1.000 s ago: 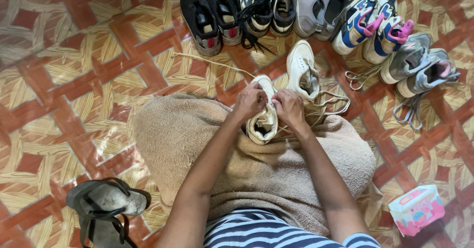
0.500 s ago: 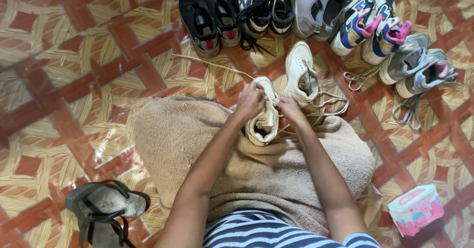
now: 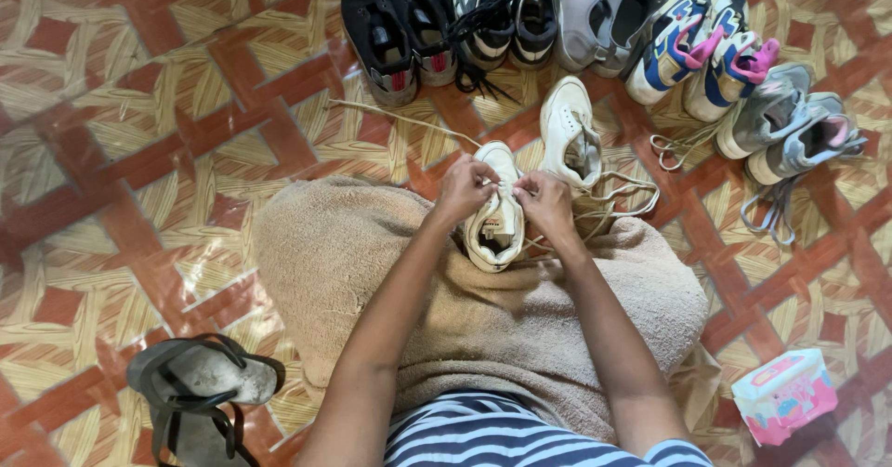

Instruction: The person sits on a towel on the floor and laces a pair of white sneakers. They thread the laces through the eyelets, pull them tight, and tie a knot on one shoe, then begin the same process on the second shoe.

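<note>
Item: white sneaker [image 3: 494, 214], lying on the tan towel [image 3: 372, 263] over my lap, toe pointing away from me. My left hand [image 3: 467, 188] is closed on its left side near the eyelets; my right hand [image 3: 546, 202] pinches the white lace [image 3: 409, 119] at the tongue, fingers curled. The lace trails away past my left hand across the patterned floor [image 3: 139, 151].

Just beyond my right hand: the second white sneaker [image 3: 569, 132], on the floor, its laces loose beside it.

Farther out, ahead of both hands: a row of shoes [image 3: 557, 21], black, grey, and blue-and-pink pairs, side by side.

Near my left elbow: dark sandals [image 3: 200, 388]. Near my right elbow: a pink soft pack [image 3: 785, 394], closed, contents not visible.
</note>
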